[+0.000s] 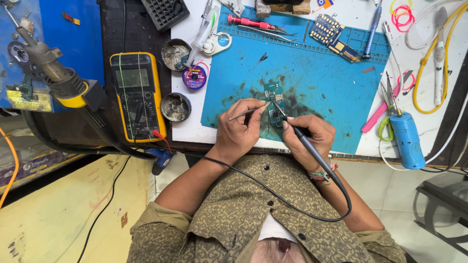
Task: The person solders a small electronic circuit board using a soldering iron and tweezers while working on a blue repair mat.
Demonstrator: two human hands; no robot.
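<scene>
Nearest the camera is a patterned olive shirt with dark buttons, and a thin black cable (273, 195) loops across it up to the right hand. The right hand (309, 139) is closed around a slim dark soldering iron (304, 139), held like a pen, its fine metal tip resting on a small teal circuit board (275, 104). The left hand (241, 131) is closed in a pinch on thin steel tweezers (248, 113), whose points meet the board's left edge; whether they actually grip a part there is too small to tell. The board is narrow and rectangular, lying flat on a blue silicone work mat (331, 83) that is smudged with dark stains around it. The mat has a ribbed strip along its far edge and sits on a white surface (187, 124).

Left of the mat stand two round metal tins (176, 107), both grey and crusted inside, with a small round blue spool (194, 77) between them. Further left lies a yellow-cased multimeter (137, 97) with a grey screen, and beyond it a hot-air tool (53, 73) with a metal barrel and yellow collar. To the right a blue cylindrical tool (407, 141) lies beside a pink flat strip (378, 113). At the far edge rest a red-handled screwdriver (248, 22) and a second, blue-and-gold circuit board (334, 35).
</scene>
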